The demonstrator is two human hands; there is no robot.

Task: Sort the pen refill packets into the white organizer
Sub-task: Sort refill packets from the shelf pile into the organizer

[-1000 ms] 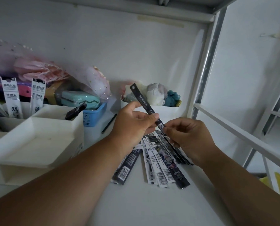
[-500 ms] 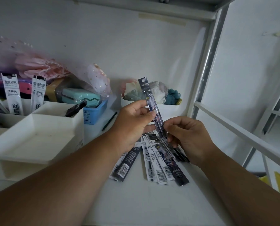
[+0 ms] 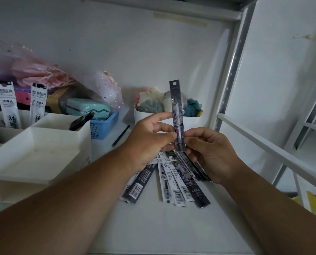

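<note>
A long dark refill packet point(image 3: 176, 107) with a printed figure stands nearly upright in front of me. My left hand point(image 3: 149, 142) pinches its lower part from the left, and my right hand point(image 3: 210, 153) pinches its bottom end from the right. Under both hands several more refill packets point(image 3: 173, 183), black and white, lie fanned on the white shelf. The white organizer point(image 3: 39, 150) stands at the left. Two white packets point(image 3: 8, 105) stand upright in its rear compartments, and a black packet point(image 3: 81, 120) leans in another.
A blue basket point(image 3: 103, 127) with a teal case sits behind the organizer, under pink netting. A white tub point(image 3: 148, 115) of cloth items stands at the back. A black pen point(image 3: 120, 135) lies on the shelf. A metal upright point(image 3: 232, 74) and rail border the right side.
The held packet has swung from a left-leaning tilt to nearly upright and turned its printed face toward me. Both hands have kept their hold on it above the pile.
</note>
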